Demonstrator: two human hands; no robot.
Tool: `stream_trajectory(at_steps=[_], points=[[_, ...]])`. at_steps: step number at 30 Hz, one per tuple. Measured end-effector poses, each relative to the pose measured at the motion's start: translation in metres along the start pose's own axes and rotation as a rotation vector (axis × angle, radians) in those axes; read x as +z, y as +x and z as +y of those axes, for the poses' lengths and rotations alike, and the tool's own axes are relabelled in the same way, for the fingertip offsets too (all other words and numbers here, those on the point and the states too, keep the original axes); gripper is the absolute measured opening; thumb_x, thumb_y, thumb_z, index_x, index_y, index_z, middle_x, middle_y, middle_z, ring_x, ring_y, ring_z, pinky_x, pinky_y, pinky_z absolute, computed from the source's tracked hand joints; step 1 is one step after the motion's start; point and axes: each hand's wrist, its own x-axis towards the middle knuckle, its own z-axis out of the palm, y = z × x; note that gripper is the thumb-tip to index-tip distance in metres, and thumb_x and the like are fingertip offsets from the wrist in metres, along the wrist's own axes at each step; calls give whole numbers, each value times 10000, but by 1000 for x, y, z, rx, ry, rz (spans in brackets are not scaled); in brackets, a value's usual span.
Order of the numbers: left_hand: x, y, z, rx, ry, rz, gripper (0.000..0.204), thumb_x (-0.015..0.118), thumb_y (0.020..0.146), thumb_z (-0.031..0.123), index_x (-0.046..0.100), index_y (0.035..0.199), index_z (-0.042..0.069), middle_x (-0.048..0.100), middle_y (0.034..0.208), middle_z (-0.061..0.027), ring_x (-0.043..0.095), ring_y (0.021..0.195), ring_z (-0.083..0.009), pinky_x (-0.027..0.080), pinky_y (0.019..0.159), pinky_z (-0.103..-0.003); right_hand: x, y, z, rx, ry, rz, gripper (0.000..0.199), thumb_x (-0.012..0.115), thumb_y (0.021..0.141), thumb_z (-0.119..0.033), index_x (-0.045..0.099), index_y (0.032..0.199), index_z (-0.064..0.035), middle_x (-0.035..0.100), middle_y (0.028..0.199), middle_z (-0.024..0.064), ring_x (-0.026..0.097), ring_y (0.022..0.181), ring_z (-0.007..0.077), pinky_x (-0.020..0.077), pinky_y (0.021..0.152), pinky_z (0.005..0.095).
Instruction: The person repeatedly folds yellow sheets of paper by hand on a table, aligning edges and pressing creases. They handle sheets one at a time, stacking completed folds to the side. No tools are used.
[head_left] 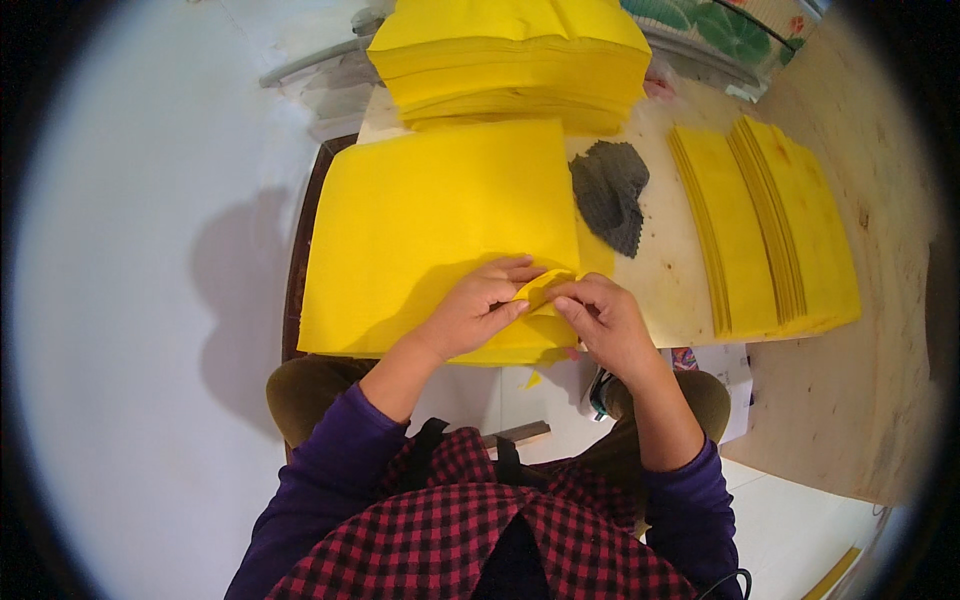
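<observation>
Yellow paper sheet (440, 215) | my left hand (478, 305) and right hand (603, 318) pinch its folded corner (540, 290); grey cloth (610, 192) beyond; folded stacks (770, 225) right

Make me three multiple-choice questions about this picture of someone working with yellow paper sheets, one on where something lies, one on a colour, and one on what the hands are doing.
1. Where does the crumpled dark grey cloth lie?
A. On the floor
B. On the table, right of the big flat yellow paper sheet
C. On the person's lap

2. What colour are the sleeves?
A. Purple
B. White
C. Green

3. What are the left hand and right hand doing?
A. Resting flat, apart
B. Holding the cloth
C. Both pinching a folded edge of a yellow sheet

Answers:
1 B, the cloth sits on the pale tabletop beside the sheet.
2 A, both forearms wear purple.
3 C, the fingertips meet on a raised yellow fold.
</observation>
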Motion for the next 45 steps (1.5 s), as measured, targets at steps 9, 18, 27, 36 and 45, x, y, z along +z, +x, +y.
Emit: stream_trajectory(at_steps=[9, 18, 27, 36, 45], points=[[4, 0, 0, 44, 90, 26, 204, 568, 915, 136, 646, 1048, 2, 617, 1212, -176, 520, 1197, -384, 394, 1024, -441, -11, 6, 1, -294, -430, 291, 317, 747, 733, -73, 642, 1029, -33, 610, 1021, 119, 587, 850, 252, 470, 751, 340], [0, -11, 24, -39, 369, 27, 290, 590, 859, 126, 618, 1134, 39, 594, 1246, -150, 495, 1226, -336, 356, 1053, -488, 8, 29, 5, -163, -357, 160, 168, 729, 681, -26, 661, 834, -19, 636, 802, 154, 628, 828, 322, 478, 786, 412], [-99, -120, 21, -282, 786, 94, 424, 566, 733, 2, 630, 1149, 48, 614, 1230, -130, 532, 1200, -308, 382, 1041, -455, 11, 23, 1, 116, 127, 105, 75, 625, 871, 11, 601, 931, -29, 608, 788, 18, 564, 548, 78, 407, 394, 228], [-162, -179, -19, -412, 270, 549, 247, 632, 781, -39, 687, 1016, 15, 688, 1076, -125, 626, 1064, -245, 456, 954, -335, 11, 22, 3, 160, 111, 143, 81, 627, 870, 14, 577, 900, -43, 578, 807, -24, 527, 688, 54, 439, 613, 205], [-173, -161, -29, -539, -191, 612, 192, 578, 929, 97, 656, 1063, -16, 666, 989, -9, 591, 921, -101, 459, 837, -258, 6, 28, 9, 54, 29, 178, 56, 607, 904, -7, 579, 949, -24, 596, 852, -4, 543, 741, 67, 450, 641, 213]])
